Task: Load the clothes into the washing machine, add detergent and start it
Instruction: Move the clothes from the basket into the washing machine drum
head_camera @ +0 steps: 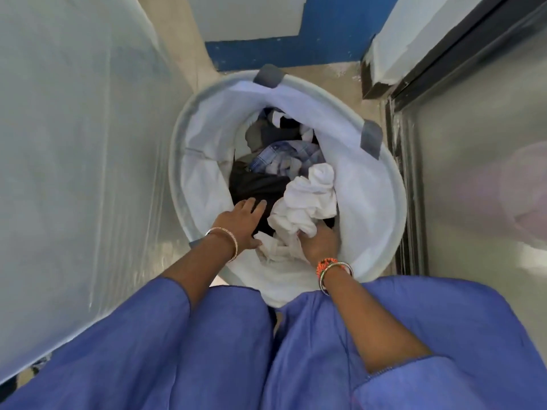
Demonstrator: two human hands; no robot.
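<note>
A round white laundry basket (381, 202) with a white fabric liner stands on the floor below me. Inside lie a crumpled white cloth (307, 199), a black garment (257, 184) and a blue checked shirt (284, 156). My left hand (241, 223) reaches in with fingers stretched out, resting on the black garment. My right hand (319, 244) is deeper in the basket, its fingers buried under the white cloth and gripping it. No washing machine drum or detergent is visible.
A tall surface covered in clear plastic film (74, 158) stands close on the left. A metal-framed panel (473, 143) rises on the right. Beige floor and a blue-painted wall base (281, 48) lie beyond the basket. My blue garment fills the foreground.
</note>
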